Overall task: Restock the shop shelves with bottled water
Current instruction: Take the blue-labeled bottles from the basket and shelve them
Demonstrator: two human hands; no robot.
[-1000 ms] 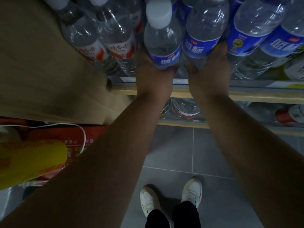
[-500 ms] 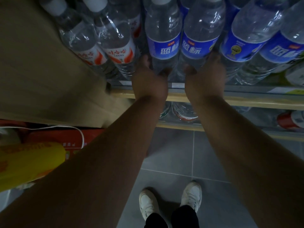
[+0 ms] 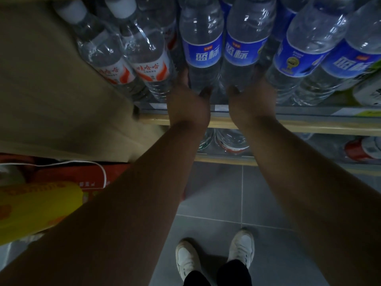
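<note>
Two clear water bottles with blue labels stand side by side on the shelf [image 3: 309, 124]. My left hand [image 3: 188, 102] grips the base of the left blue-label bottle [image 3: 201, 48], thumb and fingers curled round it. My right hand [image 3: 250, 102] grips the base of the right blue-label bottle [image 3: 245, 44] the same way. Both bottles stand upright, and their caps are cut off by the top of the view.
Red-and-white-label bottles [image 3: 148, 58] stand left of my hands, more blue-label bottles [image 3: 305, 48] to the right. A beige side panel [image 3: 51, 89] walls the left. A lower shelf [image 3: 226, 159] holds other bottles. Red box [image 3: 68, 178] and yellow pack [image 3: 35, 209] sit at left; my shoes [image 3: 214, 256] on grey tiles.
Both hands have pushed the two blue-label bottles further back onto the shelf and set them upright; the left bottle's white cap has gone out of view at the top.
</note>
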